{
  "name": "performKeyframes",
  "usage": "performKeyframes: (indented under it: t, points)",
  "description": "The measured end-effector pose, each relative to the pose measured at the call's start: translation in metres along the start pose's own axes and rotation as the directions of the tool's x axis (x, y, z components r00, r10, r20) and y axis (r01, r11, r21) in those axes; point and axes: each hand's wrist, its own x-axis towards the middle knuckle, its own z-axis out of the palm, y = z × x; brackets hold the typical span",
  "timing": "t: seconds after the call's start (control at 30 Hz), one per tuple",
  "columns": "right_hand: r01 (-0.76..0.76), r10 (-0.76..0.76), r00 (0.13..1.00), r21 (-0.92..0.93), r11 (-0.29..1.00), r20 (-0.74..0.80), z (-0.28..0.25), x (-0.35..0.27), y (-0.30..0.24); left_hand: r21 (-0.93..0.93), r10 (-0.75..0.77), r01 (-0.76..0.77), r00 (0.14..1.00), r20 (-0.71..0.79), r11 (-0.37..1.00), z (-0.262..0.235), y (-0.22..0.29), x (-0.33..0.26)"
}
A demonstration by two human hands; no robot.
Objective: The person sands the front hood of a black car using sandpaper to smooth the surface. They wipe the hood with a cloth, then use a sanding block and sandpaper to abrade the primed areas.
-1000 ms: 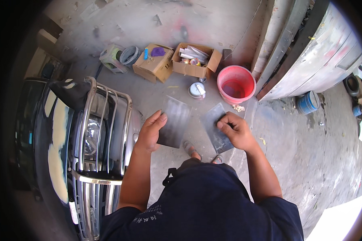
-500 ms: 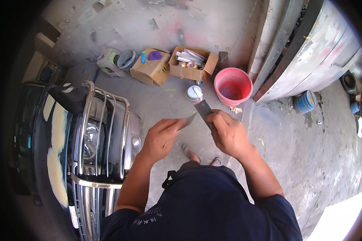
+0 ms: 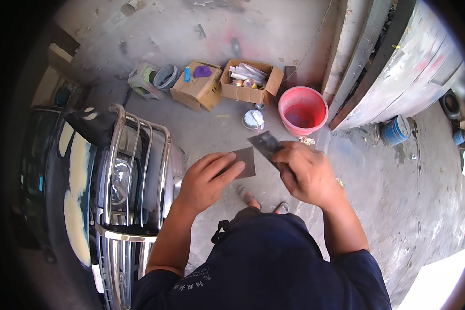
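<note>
My left hand (image 3: 204,182) pinches a thin grey rectangular putty spreader (image 3: 248,163) between thumb and fingers, its flat face turned up. In my right hand (image 3: 309,173) is a darker putty scraper (image 3: 264,144), gripped with the fingers curled round its near end and its blade slanting up to the left. A small gap lies between the two blades, which are apart in front of my body. Both tools are over the concrete floor; some of each is hidden by my fingers.
At my left stands a vehicle with cream filler patches (image 3: 76,201) and a chrome bull bar (image 3: 165,155). Ahead are a round tin (image 3: 251,119), a red bucket (image 3: 303,132), two cardboard boxes (image 3: 245,93) and a grey pail (image 3: 165,77). A blue drum (image 3: 396,131) stands farther right.
The left spreader has turned from nearly edge-on to show its flat face. My right hand has moved slightly right and down, tilting its scraper flatter. The blades are farther apart.
</note>
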Motion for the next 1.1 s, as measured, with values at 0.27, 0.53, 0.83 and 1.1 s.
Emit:
performKeyframes:
  t: [0.27, 0.53, 0.83, 1.1]
  points:
    - [-0.028, 0.017, 0.988, -0.069, 0.997, -0.151, 0.003, -0.001, 0.005, -0.415, -0.368, 0.307, 0.927, -0.075, 0.857, 0.015, 0.012, -0.005]
    - [-0.211, 0.197, 0.97, -0.091, 0.973, -0.141, 0.026, -0.007, 0.017, -0.608, -0.566, 0.441, 0.824, -0.017, 0.661, 0.019, 0.03, -0.005]
    - [-0.126, 0.114, 0.985, -0.087, 0.988, -0.132, 0.031, 0.001, 0.007, -0.514, -0.524, 0.423, 0.849, -0.063, 0.746, 0.023, 0.025, -0.004]
    - [-0.021, 0.033, 0.972, 0.054, 0.998, -0.231, 0.019, 0.018, -0.023, -0.586, -0.623, 0.525, 0.781, 0.044, 0.617, 0.033, 0.025, -0.007]
